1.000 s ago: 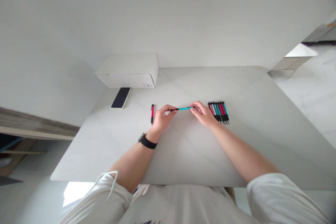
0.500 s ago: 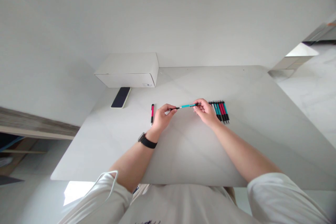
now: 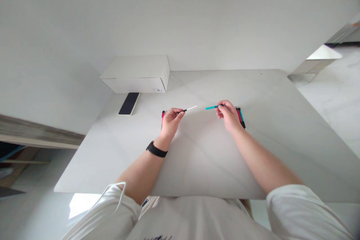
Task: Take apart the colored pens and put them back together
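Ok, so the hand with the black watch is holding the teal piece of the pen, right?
Not quite. The head view shows the left hand with the black watch holding a thin white-and-black piece. The teal pen barrel is in the right hand.

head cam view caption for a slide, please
Left hand holds a white pen refill, right hand a teal pen barrel, over a white table

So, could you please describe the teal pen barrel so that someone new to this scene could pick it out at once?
On the white table, find the right hand, the one without the watch. The teal pen barrel sticks out of its fingers, pointing left. Unlike the pens lying just beyond that hand, it is held in the hand, not lying on the table.
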The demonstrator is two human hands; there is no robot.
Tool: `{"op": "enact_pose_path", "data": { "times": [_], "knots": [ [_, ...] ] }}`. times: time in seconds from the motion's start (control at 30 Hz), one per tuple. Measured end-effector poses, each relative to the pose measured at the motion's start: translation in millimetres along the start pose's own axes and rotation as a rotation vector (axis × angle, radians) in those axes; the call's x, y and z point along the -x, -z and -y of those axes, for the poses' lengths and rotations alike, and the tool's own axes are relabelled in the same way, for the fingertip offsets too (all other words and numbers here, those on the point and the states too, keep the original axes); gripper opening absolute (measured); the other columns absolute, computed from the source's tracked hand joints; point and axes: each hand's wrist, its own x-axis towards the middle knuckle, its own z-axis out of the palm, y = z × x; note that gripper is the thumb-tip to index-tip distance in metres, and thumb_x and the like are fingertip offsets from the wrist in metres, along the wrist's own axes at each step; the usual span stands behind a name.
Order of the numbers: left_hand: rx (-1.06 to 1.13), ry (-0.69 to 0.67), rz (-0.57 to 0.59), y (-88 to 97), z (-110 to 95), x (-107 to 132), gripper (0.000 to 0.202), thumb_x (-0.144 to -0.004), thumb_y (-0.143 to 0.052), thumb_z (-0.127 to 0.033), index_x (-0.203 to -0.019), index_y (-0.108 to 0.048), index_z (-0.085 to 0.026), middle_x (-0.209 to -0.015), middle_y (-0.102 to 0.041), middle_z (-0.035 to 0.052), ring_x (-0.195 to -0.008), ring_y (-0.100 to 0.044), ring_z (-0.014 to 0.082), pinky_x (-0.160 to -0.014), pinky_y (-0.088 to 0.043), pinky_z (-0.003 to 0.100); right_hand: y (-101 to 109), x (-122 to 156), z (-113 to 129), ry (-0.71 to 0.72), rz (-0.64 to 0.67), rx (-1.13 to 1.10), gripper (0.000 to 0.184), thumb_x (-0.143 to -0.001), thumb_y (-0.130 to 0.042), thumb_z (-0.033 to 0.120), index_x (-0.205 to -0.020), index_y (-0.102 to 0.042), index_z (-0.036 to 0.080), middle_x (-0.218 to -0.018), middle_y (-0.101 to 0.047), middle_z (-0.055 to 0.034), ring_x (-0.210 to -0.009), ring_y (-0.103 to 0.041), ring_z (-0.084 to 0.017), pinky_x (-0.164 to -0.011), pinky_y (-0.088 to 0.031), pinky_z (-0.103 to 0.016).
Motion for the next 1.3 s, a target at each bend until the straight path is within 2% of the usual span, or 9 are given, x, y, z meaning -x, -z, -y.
{"op": "enact_pose_path", "data": {
  "times": [0.17, 0.33, 0.53, 0.67, 0.83, 0.97, 1.13, 1.3],
  "knots": [
    [0.007, -0.016, -0.033, -0.2, -2.3, -0.4, 0.033, -0.083, -0.083, -0.043, -0.103, -0.071, -0.019, -0.099, -0.074, 0.0069, -0.092, -0.069, 0.0163, -0.084, -0.054, 0.031, 3.4, 0.1, -6.1, -0.07, 0.029, 0.263, 0.014, -0.088, -0.057, 0.037, -0.095, -0.061, 0.026, -0.072, -0.062, 0.0009, -0.059, -0.057, -0.016, -0.049, -0.04, -0.026],
    [0.01, -0.015, -0.028, -1.4, -4.0, 1.5, 0.033, -0.084, -0.083, -0.042, -0.103, -0.071, -0.02, -0.1, -0.074, 0.007, -0.093, -0.069, 0.0167, -0.084, -0.054, 0.031, 3.6, 6.3, 2.1, -0.022, 0.067, 0.614, 0.009, -0.086, -0.06, 0.034, -0.089, -0.065, 0.027, -0.063, -0.062, 0.0022, -0.053, -0.054, -0.018, -0.05, -0.037, -0.029],
    [0.0, -0.008, -0.015, -0.8, -3.7, 2.0, 0.032, -0.084, -0.082, -0.042, -0.105, -0.071, -0.02, -0.102, -0.074, 0.0073, -0.095, -0.07, 0.0175, -0.085, -0.054, 0.031, 0.4, 12.5, 16.2, 0.137, 0.074, 0.752, 0.006, -0.086, -0.061, 0.03, -0.089, -0.065, 0.027, -0.072, -0.068, -0.0007, -0.065, -0.061, -0.02, -0.06, -0.041, -0.031],
    [-0.002, -0.008, -0.004, -0.8, -2.9, 1.7, 0.032, -0.085, -0.082, -0.041, -0.105, -0.07, -0.02, -0.101, -0.074, 0.0071, -0.094, -0.069, 0.0169, -0.084, -0.054, 0.03, -2.7, 15.9, 21.9, 0.191, 0.098, 0.829, 0.005, -0.086, -0.062, 0.027, -0.09, -0.065, 0.027, -0.076, -0.07, -0.0016, -0.071, -0.063, -0.022, -0.067, -0.043, -0.032],
    [-0.022, -0.013, -0.005, -0.6, -3.1, 1.8, 0.033, -0.085, -0.082, -0.043, -0.105, -0.071, -0.02, -0.099, -0.074, 0.0073, -0.092, -0.07, 0.0175, -0.083, -0.055, 0.031, -3.6, 17.0, 27.8, 0.204, 0.107, 0.842, 0.004, -0.087, -0.062, 0.026, -0.09, -0.065, 0.027, -0.077, -0.07, -0.0016, -0.072, -0.064, -0.022, -0.068, -0.043, -0.032],
    [-0.034, -0.012, -0.002, -0.7, -4.1, 2.1, 0.033, -0.085, -0.082, -0.043, -0.105, -0.071, -0.02, -0.099, -0.074, 0.0073, -0.091, -0.07, 0.0173, -0.082, -0.054, 0.03, 5.1, 12.3, 36.0, 0.146, 0.074, 0.747, 0.005, -0.088, -0.063, 0.03, -0.091, -0.067, 0.028, -0.075, -0.069, 0.0002, -0.069, -0.063, -0.02, -0.067, -0.044, -0.032],
    [-0.034, -0.01, 0.001, -1.3, -2.9, 1.8, 0.032, -0.085, -0.082, -0.043, -0.105, -0.071, -0.02, -0.1, -0.074, 0.007, -0.092, -0.07, 0.017, -0.083, -0.054, 0.03, 22.5, 5.5, 49.8, 0.121, 0.112, 0.531, 0.019, -0.088, -0.069, 0.037, -0.105, -0.069, 0.029, -0.092, -0.072, -0.001, -0.079, -0.066, -0.019, -0.072, -0.05, -0.032],
    [-0.028, -0.003, 0.011, 0.1, -0.9, 1.6, 0.031, -0.085, -0.082, -0.041, -0.105, -0.072, -0.02, -0.101, -0.074, 0.0072, -0.092, -0.07, 0.0164, -0.083, -0.054, 0.029, 29.5, 2.3, 54.9, 0.101, 0.078, 0.537, 0.022, -0.09, -0.07, 0.044, -0.104, -0.07, 0.028, -0.093, -0.074, -0.0032, -0.077, -0.067, -0.019, -0.068, -0.052, -0.031]
  ]
}}
